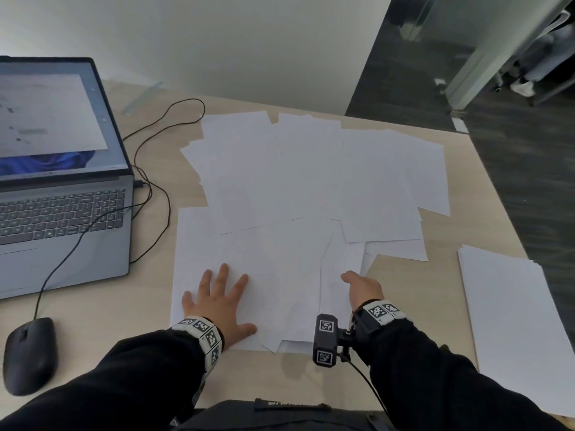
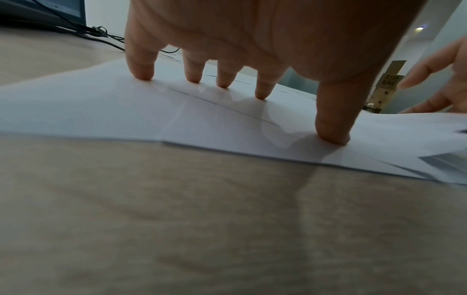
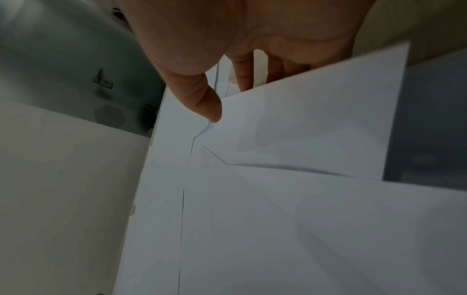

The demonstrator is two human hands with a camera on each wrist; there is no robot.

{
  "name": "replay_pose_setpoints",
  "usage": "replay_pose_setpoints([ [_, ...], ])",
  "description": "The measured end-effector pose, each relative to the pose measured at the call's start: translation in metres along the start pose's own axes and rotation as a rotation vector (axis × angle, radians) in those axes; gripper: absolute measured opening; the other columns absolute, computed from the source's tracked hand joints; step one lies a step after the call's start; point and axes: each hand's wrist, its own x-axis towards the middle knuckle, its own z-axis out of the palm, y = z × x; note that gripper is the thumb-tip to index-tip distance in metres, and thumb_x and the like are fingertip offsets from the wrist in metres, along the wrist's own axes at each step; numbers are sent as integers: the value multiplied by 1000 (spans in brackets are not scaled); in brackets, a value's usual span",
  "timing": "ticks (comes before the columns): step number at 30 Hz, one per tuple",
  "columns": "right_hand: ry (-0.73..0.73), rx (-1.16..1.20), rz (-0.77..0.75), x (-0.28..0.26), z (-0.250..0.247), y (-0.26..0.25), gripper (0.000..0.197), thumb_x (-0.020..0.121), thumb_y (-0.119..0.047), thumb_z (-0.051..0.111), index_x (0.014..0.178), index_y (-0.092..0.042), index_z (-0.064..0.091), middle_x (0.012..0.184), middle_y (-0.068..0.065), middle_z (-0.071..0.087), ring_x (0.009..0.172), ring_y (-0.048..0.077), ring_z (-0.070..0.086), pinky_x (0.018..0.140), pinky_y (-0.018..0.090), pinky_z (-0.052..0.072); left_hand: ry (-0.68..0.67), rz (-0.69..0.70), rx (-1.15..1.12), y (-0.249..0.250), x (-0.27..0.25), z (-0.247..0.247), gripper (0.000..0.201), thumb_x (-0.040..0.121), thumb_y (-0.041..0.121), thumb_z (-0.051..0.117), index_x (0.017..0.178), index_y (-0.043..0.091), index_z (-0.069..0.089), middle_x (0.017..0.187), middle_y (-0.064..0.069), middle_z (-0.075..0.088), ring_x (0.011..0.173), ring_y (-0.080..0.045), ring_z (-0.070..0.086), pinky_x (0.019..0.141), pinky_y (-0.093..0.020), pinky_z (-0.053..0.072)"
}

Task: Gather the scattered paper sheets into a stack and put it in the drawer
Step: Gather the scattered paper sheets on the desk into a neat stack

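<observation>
With the left hand (image 1: 217, 301) spread flat on the paper sheets (image 1: 311, 181) scattered on the bench (image 1: 140, 321) and the right hand (image 1: 362, 289) pinching one sheet's edge, a quick pull could crease it or push others off.

An office: a light wood desk (image 1: 149, 309) carries an open grey laptop (image 1: 59, 194) at the left with a wired black mouse (image 1: 29, 354) near it, loose white paper sheets (image 1: 298, 181) spread across, and dark carpet (image 1: 529, 157) to the right.
</observation>
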Motion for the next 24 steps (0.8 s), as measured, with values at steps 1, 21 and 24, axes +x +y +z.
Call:
replay_pose_setpoints([
  [1,-2,7,8,2,0,-2,49,88,-19,64,128,7,51,122,20,59,86,24,48,58,29,33,1,0,-1,0,0,0,106,68,81,52,148,51,-12,159,7,-29,149,-27,-19,116,-61,8],
  [21,-178,4,-97,0,6,18,52,86,-23,70,130,-2,51,127,4,54,113,25,52,93,32,39,11,183,13,4,-15,9,95,72,83,37,150,49,-6,160,7,-26,149,-21,-22,118,-56,-4],
  [24,-164,95,-82,-5,12,28,39,85,-11,70,120,-2,53,113,13,63,100,31,62,85,36,50,3,313,16,16,-18,11,92,75,79,36,151,47,-4,163,11,-15,150,-20,-15,119,-52,0],
])
